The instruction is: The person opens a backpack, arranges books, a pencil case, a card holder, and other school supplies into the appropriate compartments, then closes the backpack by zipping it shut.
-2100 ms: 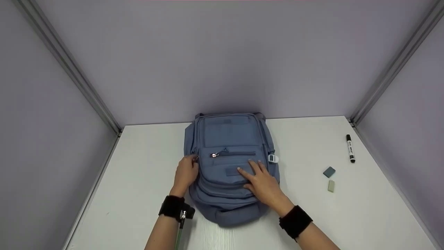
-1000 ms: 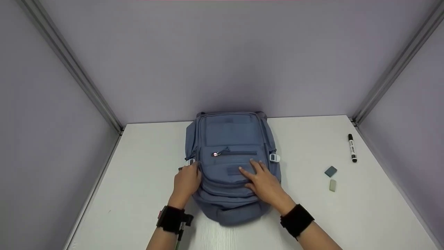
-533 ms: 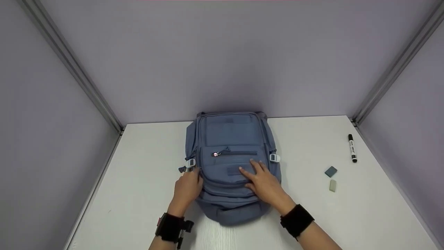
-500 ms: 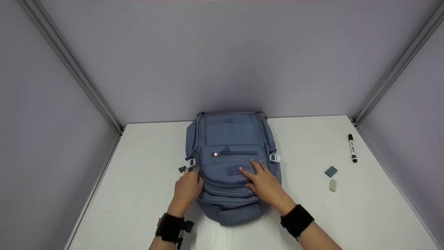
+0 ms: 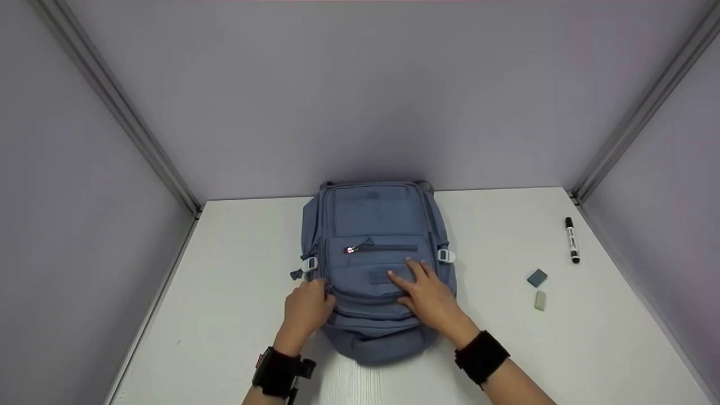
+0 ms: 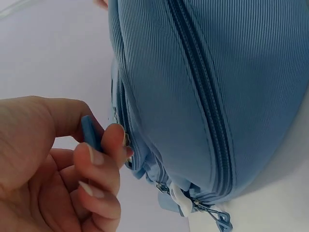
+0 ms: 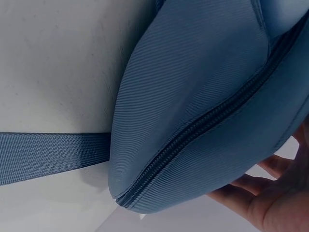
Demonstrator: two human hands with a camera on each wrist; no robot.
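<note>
A blue backpack (image 5: 377, 216) lies on the white table, its front facing up. At its left edge, my left hand (image 5: 306, 306) pinches a blue zipper pull (image 6: 91, 134); the left wrist view shows the tab between thumb and curled fingers. A second zip (image 6: 205, 92) runs closed along the bag's side, and its pulls (image 6: 223, 220) hang by a white buckle (image 6: 181, 198). My right hand (image 5: 430, 298) rests on the lower front panel with spread fingers. The right wrist view shows its fingers (image 7: 236, 195) against the bag, beyond a side zip (image 7: 193, 130).
Right of the bag lie a dark blue-grey block (image 5: 537, 277), a pale green block (image 5: 540, 300) and a black-and-white marker (image 5: 572, 241). Grey panels (image 5: 371, 95) enclose the table (image 5: 236, 253) at the back and sides. A strap (image 7: 53, 154) lies beside the bag.
My left hand has slid along the bag's left edge towards me and slightly right, uncovering the white buckle and a dangling pull there. The right hand stays on the front panel.
</note>
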